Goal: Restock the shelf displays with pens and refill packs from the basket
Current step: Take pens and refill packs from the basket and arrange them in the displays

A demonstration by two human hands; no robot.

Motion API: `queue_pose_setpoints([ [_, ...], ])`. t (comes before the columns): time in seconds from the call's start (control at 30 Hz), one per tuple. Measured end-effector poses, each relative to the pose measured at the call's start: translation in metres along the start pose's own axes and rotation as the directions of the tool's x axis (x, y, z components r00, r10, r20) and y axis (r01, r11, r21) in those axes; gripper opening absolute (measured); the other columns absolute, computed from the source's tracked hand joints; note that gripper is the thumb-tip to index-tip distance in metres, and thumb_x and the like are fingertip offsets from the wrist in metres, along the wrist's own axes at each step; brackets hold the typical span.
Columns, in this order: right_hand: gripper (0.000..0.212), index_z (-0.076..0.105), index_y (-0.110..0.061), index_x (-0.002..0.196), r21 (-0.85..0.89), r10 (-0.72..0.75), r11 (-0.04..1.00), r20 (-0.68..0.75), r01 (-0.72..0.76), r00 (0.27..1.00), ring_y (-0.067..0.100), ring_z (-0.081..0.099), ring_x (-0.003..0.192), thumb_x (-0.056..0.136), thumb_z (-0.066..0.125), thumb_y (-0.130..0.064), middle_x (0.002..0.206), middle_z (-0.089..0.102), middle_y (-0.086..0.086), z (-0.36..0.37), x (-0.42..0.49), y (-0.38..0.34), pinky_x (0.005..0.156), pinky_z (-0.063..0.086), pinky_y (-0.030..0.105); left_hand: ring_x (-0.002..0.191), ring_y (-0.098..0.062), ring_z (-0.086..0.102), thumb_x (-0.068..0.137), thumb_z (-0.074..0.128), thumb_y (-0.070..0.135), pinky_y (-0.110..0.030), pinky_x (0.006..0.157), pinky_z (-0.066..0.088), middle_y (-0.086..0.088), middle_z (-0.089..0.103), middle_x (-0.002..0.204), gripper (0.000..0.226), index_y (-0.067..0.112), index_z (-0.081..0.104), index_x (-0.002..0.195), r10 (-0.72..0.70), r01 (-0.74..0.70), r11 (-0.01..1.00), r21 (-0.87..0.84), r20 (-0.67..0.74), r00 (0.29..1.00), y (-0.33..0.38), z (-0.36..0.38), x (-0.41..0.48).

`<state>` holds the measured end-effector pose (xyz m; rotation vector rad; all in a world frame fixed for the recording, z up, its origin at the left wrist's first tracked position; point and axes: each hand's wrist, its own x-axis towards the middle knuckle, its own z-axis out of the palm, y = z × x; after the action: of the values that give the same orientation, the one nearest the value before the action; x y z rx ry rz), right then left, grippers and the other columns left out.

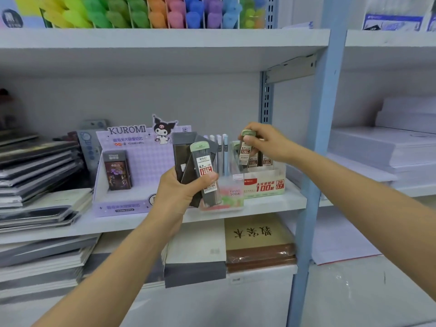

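Right hand (266, 143) pinches refill pack (245, 149) by its cap.

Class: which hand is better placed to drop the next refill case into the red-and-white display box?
Right. The right hand pinches a green-capped refill case over the red-and-white display box; the left hand grips a fan of cases farther left.

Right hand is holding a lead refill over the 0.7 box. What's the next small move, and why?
Likely lower the refill pack pinched by the right hand into the 0.7 display box and release it: it hangs just above matching packs standing there, and the left hand grips further packs waiting their turn.
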<state>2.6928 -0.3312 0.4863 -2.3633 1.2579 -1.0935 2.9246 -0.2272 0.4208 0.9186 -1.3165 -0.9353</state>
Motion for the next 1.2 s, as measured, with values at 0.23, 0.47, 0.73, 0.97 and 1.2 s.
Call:
queue_pose_setpoints([
  [0.23, 0.023, 0.058, -0.021, 0.107, -0.119, 0.005, 0.993, -0.106, -0.018, 0.994, 0.011, 0.063, 0.076, 0.089, 0.066, -0.011, 0.099, 0.058, -0.003, 0.022, 0.004, 0.003, 0.073, 0.058, 0.027, 0.081, -0.015, 0.073, 0.050, 0.082, 0.044, -0.031, 0.059, 0.059, 0.002, 0.076, 0.089, 0.048, 0.028, 0.070, 0.094, -0.004, 0.004, 1.000, 0.009, -0.001, 1.000, 0.003, 0.001, -0.002],
  [0.47, 0.019, 0.070, -0.020, 0.106, -0.196, -0.002, 0.979, -0.277, -0.054, 0.961, 0.011, 0.052, 0.085, 0.087, 0.070, -0.020, 0.103, 0.052, -0.001, 0.025, -0.001, -0.001, 0.085, 0.048, 0.028, 0.075, -0.011, 0.073, 0.056, 0.082, 0.035, -0.024, 0.054, 0.055, 0.005, 0.076, 0.084, 0.044, 0.024, 0.070, 0.096, -0.016, 0.016, 1.000, -0.001, -0.006, 1.000, 0.008, 0.003, -0.007],
  [0.73, 0.039, 0.049, -0.022, 0.097, 0.353, -0.040, 0.934, -0.032, 0.048, 0.999, 0.005, 0.058, 0.055, 0.078, 0.075, -0.044, 0.079, 0.063, -0.002, 0.019, -0.039, -0.064, 0.048, 0.046, 0.018, 0.074, -0.015, 0.073, 0.067, 0.085, 0.021, -0.022, 0.051, 0.052, 0.000, 0.076, 0.081, 0.034, 0.017, 0.070, 0.097, -0.014, 0.014, 1.000, 0.000, 0.013, 1.000, 0.016, 0.021, -0.011],
  [0.97, 0.022, 0.066, -0.013, 0.111, 0.454, -0.093, 0.888, 0.025, 0.071, 0.995, 0.021, 0.071, 0.089, 0.090, 0.067, -0.018, 0.094, 0.075, 0.005, 0.003, -0.046, -0.066, 0.069, 0.060, 0.027, 0.066, -0.012, 0.072, 0.079, 0.074, 0.029, -0.024, 0.049, 0.054, 0.000, 0.076, 0.081, 0.024, 0.017, 0.067, 0.098, -0.066, 0.064, 0.994, -0.086, -0.013, 0.998, 0.027, 0.028, -0.012],
  [1.2, 0.010, 0.067, -0.014, 0.102, 0.496, -0.027, 0.858, -0.222, 0.137, 0.975, 0.012, 0.067, 0.079, 0.093, 0.063, -0.014, 0.083, 0.070, -0.001, -0.034, -0.041, -0.034, 0.066, 0.055, 0.021, 0.068, -0.012, 0.068, 0.093, 0.063, 0.021, -0.024, 0.057, 0.056, -0.007, 0.076, 0.088, 0.018, 0.008, 0.067, 0.104, -0.080, 0.076, 0.987, -0.139, -0.023, 0.997, 0.023, 0.020, -0.011],
])
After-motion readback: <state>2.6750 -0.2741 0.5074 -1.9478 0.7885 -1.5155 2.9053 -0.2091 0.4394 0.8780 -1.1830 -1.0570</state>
